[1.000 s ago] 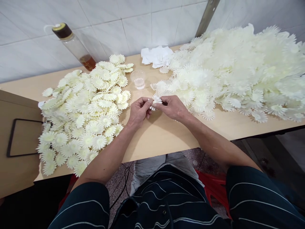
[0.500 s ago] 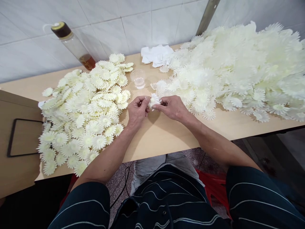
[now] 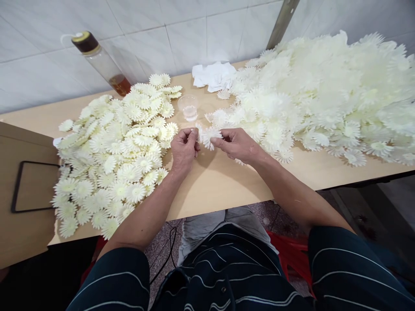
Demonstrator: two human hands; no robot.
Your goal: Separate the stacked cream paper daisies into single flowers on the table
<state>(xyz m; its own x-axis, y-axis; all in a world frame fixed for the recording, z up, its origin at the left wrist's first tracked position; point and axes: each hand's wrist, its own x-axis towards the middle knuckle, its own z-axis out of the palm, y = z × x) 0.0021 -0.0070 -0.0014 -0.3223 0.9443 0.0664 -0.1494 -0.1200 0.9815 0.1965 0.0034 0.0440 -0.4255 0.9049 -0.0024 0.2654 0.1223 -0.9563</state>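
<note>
And there it was, out in front of me: a white, round artificial flower [image 3: 211,137], ringed with narrow petals, its outline ragged and spiky, its face bright against the shadow beneath! My right hand [image 3: 238,147] had it by the near edge, thumb over the petals, fingers tucked behind, a firm pinch. More white petals jutted out at its upper left, overlapping it; whether they belonged to a second layer, I couldn't tell. My left hand [image 3: 183,151] stood just beside, thumb pressed against the curled index finger; whether anything was caught between them, I couldn't tell. All this above the pale tan, smooth tabletop [image 3: 207,185], between two heaps! On my left, a spread of cream flowers with yellowish centres [image 3: 123,151]; on my right, a taller, whiter mound of similar flowers [image 3: 324,99]. Just beyond my hands stood a small, clear plastic cup [image 3: 189,110].
</note>
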